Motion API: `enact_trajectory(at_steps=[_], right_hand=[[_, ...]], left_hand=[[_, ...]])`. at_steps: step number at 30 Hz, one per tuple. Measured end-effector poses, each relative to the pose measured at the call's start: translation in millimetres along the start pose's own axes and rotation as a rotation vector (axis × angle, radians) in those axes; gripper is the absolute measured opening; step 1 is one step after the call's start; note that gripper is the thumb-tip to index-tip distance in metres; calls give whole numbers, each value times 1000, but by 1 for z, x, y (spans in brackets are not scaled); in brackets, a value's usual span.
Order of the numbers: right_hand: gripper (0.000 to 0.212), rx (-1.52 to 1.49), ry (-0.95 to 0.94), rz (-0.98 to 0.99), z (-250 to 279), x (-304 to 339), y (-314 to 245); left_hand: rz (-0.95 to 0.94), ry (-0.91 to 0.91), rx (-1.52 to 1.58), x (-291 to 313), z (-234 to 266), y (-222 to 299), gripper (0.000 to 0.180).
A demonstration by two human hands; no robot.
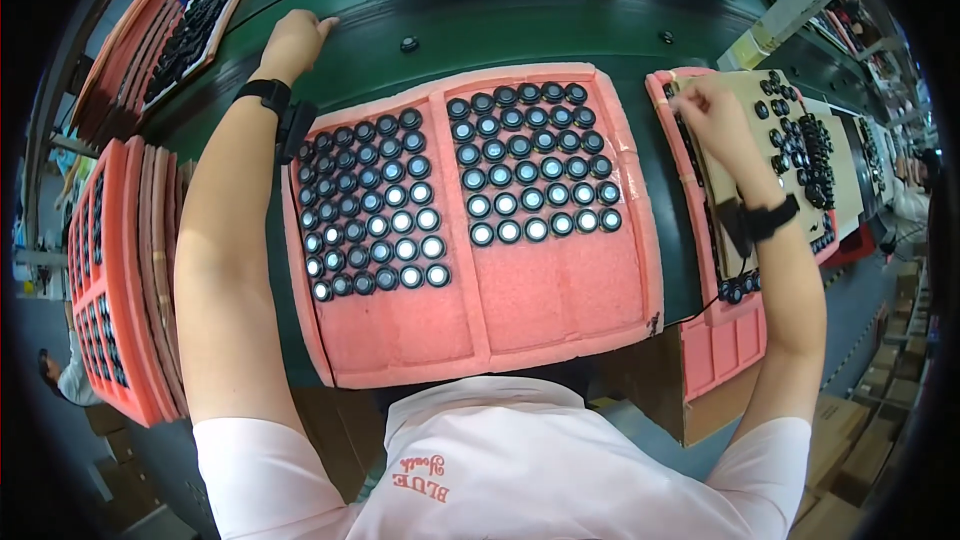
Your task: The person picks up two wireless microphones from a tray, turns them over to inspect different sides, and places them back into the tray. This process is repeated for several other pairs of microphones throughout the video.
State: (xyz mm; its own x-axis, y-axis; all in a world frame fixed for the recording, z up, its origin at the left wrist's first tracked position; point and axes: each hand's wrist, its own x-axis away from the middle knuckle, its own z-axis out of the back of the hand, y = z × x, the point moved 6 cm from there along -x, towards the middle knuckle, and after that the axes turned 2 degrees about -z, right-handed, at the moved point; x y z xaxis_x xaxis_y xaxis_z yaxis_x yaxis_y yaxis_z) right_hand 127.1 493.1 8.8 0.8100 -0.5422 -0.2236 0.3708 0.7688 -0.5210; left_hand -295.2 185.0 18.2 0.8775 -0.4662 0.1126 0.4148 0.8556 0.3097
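Foam tray (550,290) of black round parts (521,147)
Left hand (296,45) past its far-left corner, right hand (712,118) off its right edge; I can't tell whether their fingers grip anything.

Grey floor (846,316), brown cardboard boxes (836,432)

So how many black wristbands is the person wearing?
2. One black wristband is around the left wrist, behind the left hand; the other black wristband is around the right wrist, behind the right hand. Both show clearly.
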Motion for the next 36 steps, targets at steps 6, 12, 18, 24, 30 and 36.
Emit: enact_trajectory(at_steps=[6, 12, 18, 24, 30, 36], right_hand=[[24, 397, -39, -164, -12, -101, 41], [27, 551, -105, -25, -60, -165, 83], [29, 527, -126, -76, -94, -191, 109], [29, 673, -187, 30, -94, -183, 81], [19, -209, -287, -276, -77, -123, 14], [28, -725, -480, -134, -64, 12, -108]], left_hand=[[-246, 191, -249, -21, -12, 19, 39], [-365, 133, -259, -41, -46, 42, 35], [-747, -38, -159, -45, -91, 44, 26], [-731, -128, -234, -46, -91, 36, 29], [-765, 38, 34, 12, -44, 39, 31], [-651, -128, 727, 163, -12, 34, 23]])
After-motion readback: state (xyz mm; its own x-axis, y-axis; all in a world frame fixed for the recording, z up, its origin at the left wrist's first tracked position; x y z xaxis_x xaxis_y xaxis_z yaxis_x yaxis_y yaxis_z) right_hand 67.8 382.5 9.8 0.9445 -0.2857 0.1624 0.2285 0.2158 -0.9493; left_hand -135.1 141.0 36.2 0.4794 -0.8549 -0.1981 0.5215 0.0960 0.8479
